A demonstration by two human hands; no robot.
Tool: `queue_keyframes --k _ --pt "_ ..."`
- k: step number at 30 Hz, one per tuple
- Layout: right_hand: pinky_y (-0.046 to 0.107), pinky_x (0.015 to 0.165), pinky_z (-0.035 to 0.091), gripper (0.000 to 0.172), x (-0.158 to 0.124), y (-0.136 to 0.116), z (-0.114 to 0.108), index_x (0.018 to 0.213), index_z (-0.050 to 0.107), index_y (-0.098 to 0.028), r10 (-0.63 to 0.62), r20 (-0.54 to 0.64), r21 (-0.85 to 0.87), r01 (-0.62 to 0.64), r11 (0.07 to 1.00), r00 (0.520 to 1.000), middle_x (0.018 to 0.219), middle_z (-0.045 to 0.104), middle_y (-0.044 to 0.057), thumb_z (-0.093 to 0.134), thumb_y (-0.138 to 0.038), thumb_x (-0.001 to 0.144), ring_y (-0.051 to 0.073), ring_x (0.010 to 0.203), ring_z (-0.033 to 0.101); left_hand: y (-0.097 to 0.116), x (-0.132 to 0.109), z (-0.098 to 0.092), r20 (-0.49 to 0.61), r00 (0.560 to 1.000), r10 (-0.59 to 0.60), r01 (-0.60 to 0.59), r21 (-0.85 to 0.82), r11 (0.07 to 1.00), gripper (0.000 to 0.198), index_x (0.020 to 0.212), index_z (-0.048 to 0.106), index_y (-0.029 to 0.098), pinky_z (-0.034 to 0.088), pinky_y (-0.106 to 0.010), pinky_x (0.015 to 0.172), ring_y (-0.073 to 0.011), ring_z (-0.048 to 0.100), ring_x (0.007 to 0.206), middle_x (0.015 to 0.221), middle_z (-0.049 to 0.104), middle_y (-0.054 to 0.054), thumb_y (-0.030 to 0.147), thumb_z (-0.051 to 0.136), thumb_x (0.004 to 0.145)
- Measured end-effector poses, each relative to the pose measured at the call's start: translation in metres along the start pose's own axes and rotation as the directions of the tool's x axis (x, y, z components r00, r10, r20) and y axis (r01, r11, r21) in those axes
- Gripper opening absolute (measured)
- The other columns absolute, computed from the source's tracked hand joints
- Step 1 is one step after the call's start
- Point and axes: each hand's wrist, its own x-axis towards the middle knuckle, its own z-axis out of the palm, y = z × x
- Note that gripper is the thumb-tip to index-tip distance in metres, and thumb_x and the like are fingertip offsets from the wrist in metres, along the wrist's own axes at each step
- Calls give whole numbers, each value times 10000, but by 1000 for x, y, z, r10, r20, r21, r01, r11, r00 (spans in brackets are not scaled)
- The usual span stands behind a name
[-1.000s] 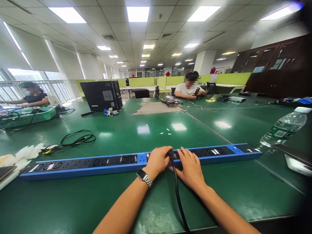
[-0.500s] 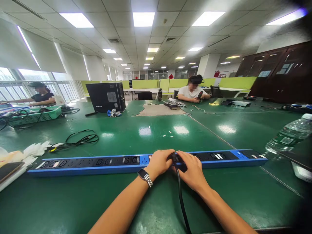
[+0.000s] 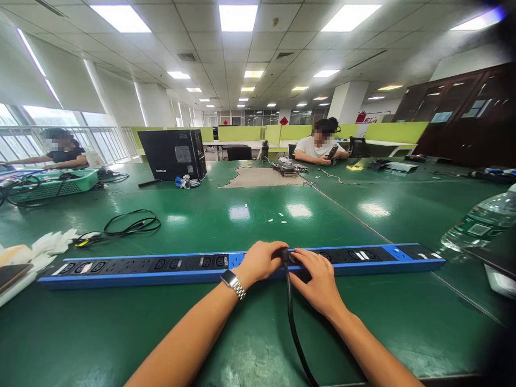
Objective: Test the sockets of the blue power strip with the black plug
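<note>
A long blue and black power strip [image 3: 141, 267] lies across the green table [image 3: 242, 333] in front of me. A black plug [image 3: 285, 253] sits in a socket near its middle, and its black cable [image 3: 293, 328] runs back toward me. My left hand [image 3: 261, 262], with a metal watch on the wrist, is curled against the plug from the left, fingers closed on it. My right hand [image 3: 317, 279] rests on the strip just right of the plug, fingers bent over the strip's top and thumb by the plug.
A coiled black cable [image 3: 124, 226] and white tissue [image 3: 48, 244] lie to the left, and a water bottle [image 3: 479, 226] lies on its side at right. A black computer case [image 3: 173, 154] stands further back. One person sits at the far side, another at far left.
Both hands stay at the plug, with the fingers pressed a little closer around it. The view has shifted slightly.
</note>
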Motion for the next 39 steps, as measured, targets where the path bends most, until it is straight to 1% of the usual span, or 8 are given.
queue_keyframes --k 14,20,22,24,27,29,30,39 --pt "533 1015 330 412 7 -10 0 1203 602 -270 4 -33 25 -3 1000 999 1255 649 75 574 -429 823 279 1150 578 0 -7 12 -14 1000 -4 6 134 991 401 1249 556 247 493 -371 940 -234 659 1033 1154 701 -42 155 559 859" --pt "449 947 428 390 22 -10 5 1192 622 -257 -58 -34 141 63 988 998 1141 697 75 551 -436 853 257 1060 618 8 -24 -8 1 998 61 -59 234 970 856 1495 216 203 325 -521 1105 -320 400 1363 1445 479 -146 205 663 765" --pt "415 892 459 356 26 -16 3 1149 647 -251 -76 -45 166 83 983 996 1040 720 69 548 -443 865 247 980 638 2 -43 -29 -87 990 109 -81 271 959 808 1467 294 246 292 -526 1124 -320 354 1391 1469 459 -112 237 682 758" --pt "378 836 475 348 31 -30 1 1145 645 -236 -80 -88 173 95 980 993 969 724 65 545 -436 879 232 908 644 -14 -67 -55 -281 955 94 -8 294 956 610 1377 434 265 330 -496 1103 -293 440 1328 1388 548 -84 259 649 806" --pt "350 835 467 346 42 -63 3 1187 617 -220 -168 -71 188 179 966 983 979 719 66 535 -397 901 212 888 636 -47 -103 -89 -611 790 -51 252 249 935 371 1235 548 232 424 -468 1006 -268 586 1133 1179 671 -80 280 571 868" --pt "359 860 455 336 47 -86 12 1199 608 -224 -241 11 199 234 952 971 986 715 66 522 -379 913 211 898 628 -66 -120 -101 -711 694 -112 360 208 910 326 1192 565 218 452 -460 958 -262 621 1039 1067 702 -64 288 550 874" --pt "367 866 451 327 49 -96 18 1193 609 -224 -252 49 201 238 950 966 982 712 68 513 -375 919 213 902 623 -72 -126 -103 -725 678 -125 382 201 902 317 1181 568 214 457 -454 946 -259 628 1014 1033 709 -56 289 546 874" --pt "398 880 442 294 50 -116 41 1136 622 -219 -170 186 130 147 981 968 952 674 85 505 -378 918 223 911 594 -72 -125 -89 -654 749 -102 321 224 920 229 1099 618 226 464 -394 907 -229 632 994 999 721 -34 248 544 883"
